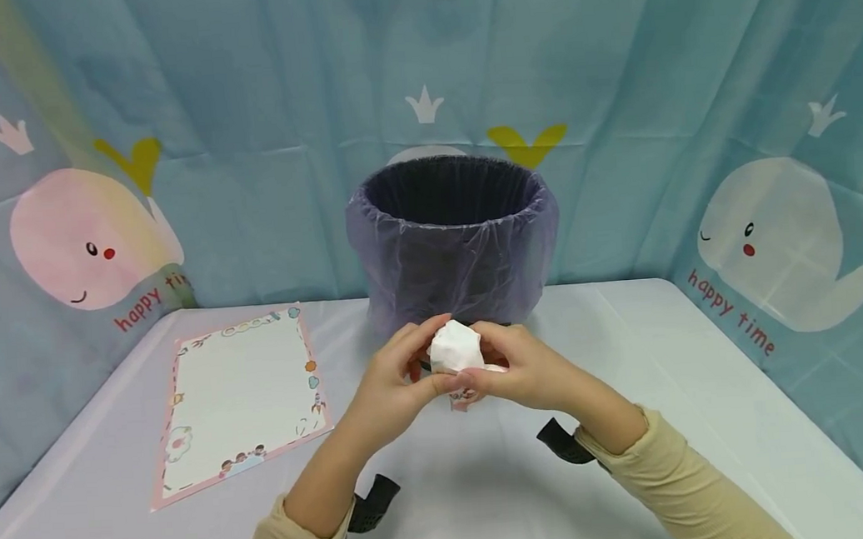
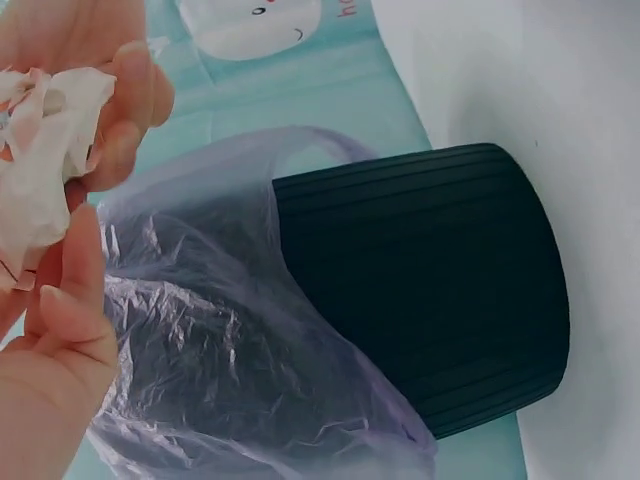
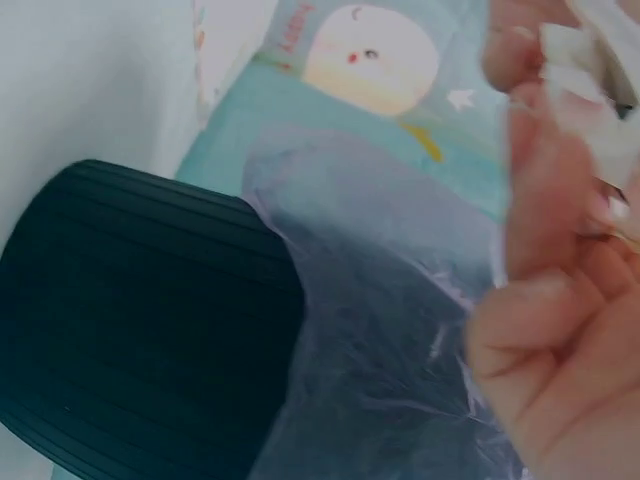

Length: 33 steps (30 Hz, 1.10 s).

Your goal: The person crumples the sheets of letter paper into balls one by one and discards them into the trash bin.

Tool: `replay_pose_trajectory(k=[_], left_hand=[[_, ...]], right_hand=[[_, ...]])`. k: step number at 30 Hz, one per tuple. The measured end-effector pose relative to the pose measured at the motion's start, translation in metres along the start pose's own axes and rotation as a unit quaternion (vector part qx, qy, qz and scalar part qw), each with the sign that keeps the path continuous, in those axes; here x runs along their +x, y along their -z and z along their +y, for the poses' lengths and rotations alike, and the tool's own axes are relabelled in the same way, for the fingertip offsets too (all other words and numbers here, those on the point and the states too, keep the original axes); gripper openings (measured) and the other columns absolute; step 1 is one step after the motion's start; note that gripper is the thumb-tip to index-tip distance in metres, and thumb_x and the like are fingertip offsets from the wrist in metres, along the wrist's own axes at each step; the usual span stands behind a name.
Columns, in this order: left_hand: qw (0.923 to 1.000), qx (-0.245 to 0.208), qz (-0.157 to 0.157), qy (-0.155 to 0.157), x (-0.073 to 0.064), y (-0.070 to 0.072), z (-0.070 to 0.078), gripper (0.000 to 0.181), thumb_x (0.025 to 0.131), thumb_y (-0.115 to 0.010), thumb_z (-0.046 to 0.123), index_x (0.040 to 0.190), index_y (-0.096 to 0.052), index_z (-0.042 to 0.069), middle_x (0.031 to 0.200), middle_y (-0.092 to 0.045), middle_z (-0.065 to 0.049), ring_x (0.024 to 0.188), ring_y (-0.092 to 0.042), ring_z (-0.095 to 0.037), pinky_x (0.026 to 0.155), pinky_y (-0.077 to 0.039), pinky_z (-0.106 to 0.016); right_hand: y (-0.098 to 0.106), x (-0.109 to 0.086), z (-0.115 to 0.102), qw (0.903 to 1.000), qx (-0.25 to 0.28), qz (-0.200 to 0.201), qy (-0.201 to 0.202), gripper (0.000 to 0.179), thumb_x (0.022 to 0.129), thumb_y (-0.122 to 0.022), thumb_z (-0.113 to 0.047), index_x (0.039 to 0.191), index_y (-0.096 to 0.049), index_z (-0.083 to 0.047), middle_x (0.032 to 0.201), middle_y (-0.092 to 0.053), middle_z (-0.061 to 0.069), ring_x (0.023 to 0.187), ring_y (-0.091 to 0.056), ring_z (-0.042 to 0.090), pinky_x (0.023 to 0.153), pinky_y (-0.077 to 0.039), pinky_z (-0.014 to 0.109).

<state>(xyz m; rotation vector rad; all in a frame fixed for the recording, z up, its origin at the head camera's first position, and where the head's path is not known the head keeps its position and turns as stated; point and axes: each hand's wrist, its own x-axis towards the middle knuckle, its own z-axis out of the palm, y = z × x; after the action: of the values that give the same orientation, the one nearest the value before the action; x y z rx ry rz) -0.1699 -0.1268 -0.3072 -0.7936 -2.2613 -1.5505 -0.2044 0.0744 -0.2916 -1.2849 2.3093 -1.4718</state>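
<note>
Between both hands, in front of the bin, is a crumpled ball of paper (image 1: 455, 347), white with bits of coloured print. My left hand (image 1: 394, 381) grips its left side, fingers curled behind and thumb in front. From the other side my right hand (image 1: 524, 366) grips it too, and the two thumbs meet at the front. The left wrist view shows the paper (image 2: 45, 150) creased, with folded edges. Part of it is cut off in the right wrist view, where the right hand (image 3: 560, 330) is blurred.
A dark ribbed bin (image 1: 431, 269) lined with a thin purple bag (image 1: 542, 237) stands at the table's back. On the left lies a flat sheet of paper (image 1: 241, 400) with a pink illustrated border. Blue printed curtains (image 1: 265, 147) surround the white table (image 1: 633, 356).
</note>
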Motion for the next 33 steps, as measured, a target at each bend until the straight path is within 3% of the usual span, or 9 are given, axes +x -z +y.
replay_pose_trajectory(k=[4, 10, 13, 16, 19, 22, 25, 28, 33], left_hand=[[0.9995, -0.014, 0.026, -0.01, 0.0, -0.004, 0.0, 0.053, 0.079, -0.077, 0.001, 0.128, -0.058, -0.004, 0.085, -0.052, -0.003, 0.068, -0.041, -0.016, 0.058, -0.035, -0.022], [0.9946, -0.078, 0.069, -0.003, -0.001, -0.015, -0.001, 0.047, 0.076, -0.075, -0.009, 0.121, -0.06, -0.011, 0.087, -0.058, -0.015, 0.07, -0.048, -0.013, 0.06, -0.045, -0.021], [0.991, -0.112, 0.073, 0.015, 0.002, -0.016, -0.002, 0.042, 0.079, -0.072, -0.011, 0.119, -0.06, -0.013, 0.094, -0.063, -0.022, 0.074, -0.055, -0.012, 0.066, -0.051, -0.022], [0.9881, -0.135, 0.058, 0.045, 0.006, -0.012, -0.002, 0.04, 0.081, -0.07, -0.011, 0.12, -0.059, -0.014, 0.095, -0.065, -0.022, 0.076, -0.057, -0.011, 0.068, -0.052, -0.022], [0.986, -0.149, 0.023, 0.072, 0.008, -0.003, 0.001, 0.042, 0.083, -0.07, -0.01, 0.123, -0.057, -0.014, 0.089, -0.064, -0.016, 0.071, -0.055, -0.011, 0.064, -0.05, -0.022], [0.979, -0.169, -0.004, 0.114, 0.011, 0.005, 0.005, 0.042, 0.083, -0.071, -0.007, 0.122, -0.056, -0.014, 0.081, -0.06, -0.007, 0.065, -0.051, -0.012, 0.057, -0.045, -0.021], [0.9649, -0.197, -0.006, 0.173, 0.013, 0.008, 0.007, 0.041, 0.083, -0.073, 0.0, 0.116, -0.05, -0.01, 0.078, -0.061, -0.004, 0.063, -0.05, -0.013, 0.054, -0.042, -0.022], [0.954, -0.219, -0.016, 0.204, 0.011, 0.006, 0.007, 0.04, 0.086, -0.072, 0.005, 0.114, -0.047, -0.006, 0.087, -0.066, -0.007, 0.068, -0.055, -0.013, 0.058, -0.045, -0.022], [0.9531, -0.243, -0.085, 0.16, 0.003, 0.003, 0.004, 0.057, 0.094, -0.066, 0.019, 0.135, -0.043, -0.011, 0.111, -0.063, -0.014, 0.089, -0.06, -0.014, 0.076, -0.051, -0.023]], right_hand=[[-0.005, 0.001, 0.008, 0.9963, -0.029, 0.057, 0.057, 0.025, 0.091, -0.064, -0.019, 0.099, -0.057, 0.003, 0.083, -0.065, 0.005, 0.068, -0.058, 0.011, 0.057, -0.052, 0.028], [-0.017, 0.003, 0.023, 0.9809, -0.019, 0.134, 0.14, 0.055, 0.095, -0.058, -0.049, 0.086, -0.056, 0.005, 0.072, -0.062, 0.011, 0.061, -0.054, 0.006, 0.046, -0.047, 0.026], [-0.019, 0.005, 0.025, 0.9779, -0.009, 0.158, 0.137, 0.059, 0.093, -0.057, -0.054, 0.082, -0.057, 0.004, 0.07, -0.06, 0.01, 0.06, -0.053, 0.006, 0.045, -0.046, 0.024], [-0.017, 0.006, 0.019, 0.986, 0.007, 0.144, 0.084, 0.059, 0.092, -0.059, -0.054, 0.087, -0.058, 0.004, 0.074, -0.06, 0.007, 0.063, -0.054, 0.008, 0.049, -0.048, 0.025], [-0.009, 0.005, 0.01, 0.9959, 0.031, 0.081, 0.029, 0.056, 0.094, -0.061, -0.047, 0.113, -0.054, 0.005, 0.088, -0.061, 0.008, 0.074, -0.058, 0.014, 0.058, -0.052, 0.028], [0.001, 0.003, 0.005, 0.9979, 0.064, 0.001, 0.015, 0.057, 0.096, -0.062, -0.03, 0.136, -0.039, 0.003, 0.103, -0.058, 0.014, 0.086, -0.06, 0.023, 0.066, -0.055, 0.032], [0.009, 0.002, 0.006, 0.996, 0.074, -0.039, 0.032, 0.058, 0.094, -0.065, -0.026, 0.138, -0.039, 0.001, 0.108, -0.057, 0.014, 0.088, -0.06, 0.024, 0.068, -0.055, 0.032], [0.012, 0.004, 0.01, 0.9974, 0.015, -0.004, 0.07, 0.06, 0.09, -0.065, -0.048, 0.122, -0.051, 0.001, 0.103, -0.057, 0.007, 0.086, -0.054, 0.018, 0.067, -0.048, 0.027], [0.004, 0.006, 0.013, 0.9894, -0.04, 0.107, 0.089, 0.076, 0.082, -0.057, -0.072, 0.105, -0.054, 0.0, 0.1, -0.056, 0.006, 0.085, -0.051, 0.017, 0.064, -0.046, 0.027]])
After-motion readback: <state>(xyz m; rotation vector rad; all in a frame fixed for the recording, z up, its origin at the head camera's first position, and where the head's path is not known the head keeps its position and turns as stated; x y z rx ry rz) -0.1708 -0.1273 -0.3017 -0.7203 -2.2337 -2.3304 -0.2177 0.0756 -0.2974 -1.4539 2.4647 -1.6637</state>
